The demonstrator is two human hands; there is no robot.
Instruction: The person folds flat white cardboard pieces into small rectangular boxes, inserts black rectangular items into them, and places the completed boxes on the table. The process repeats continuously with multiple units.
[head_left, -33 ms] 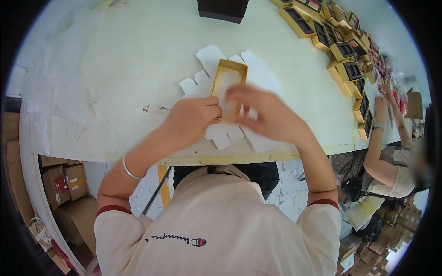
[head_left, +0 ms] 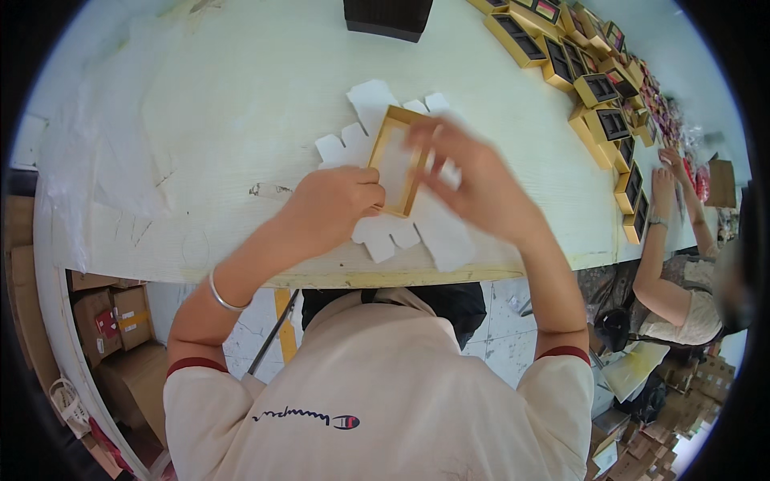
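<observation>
On the desk (head_left: 241,104), near its front edge (head_left: 345,280), a gold box (head_left: 411,192) is lying open over a sheet of white card (head_left: 443,239), whose flaps are sticking out on both sides. The left hand (head_left: 341,200) is pinching the box's near left corner, its fingers curling closed around the wall. The right hand (head_left: 472,178) is blurring beside the right wall, its thumb standing apart from its half-spread fingers; whether they are touching the box, I cannot tell.

Bare desk is stretching between the card and the black box (head_left: 387,20) at the far side, and more is opening leftward, up to the clear plastic (head_left: 120,152). On the right, a pile of gold boxes with dark trays (head_left: 597,90) is lining the edge, well apart from the right hand. Past it, another person (head_left: 672,293) is reaching over the desk.

Compared with the earlier frame, the right hand is sitting farther up, and the box's near end is now showing uncovered. The box and card are leaning slightly more to the right, while the left hand is keeping its place.
</observation>
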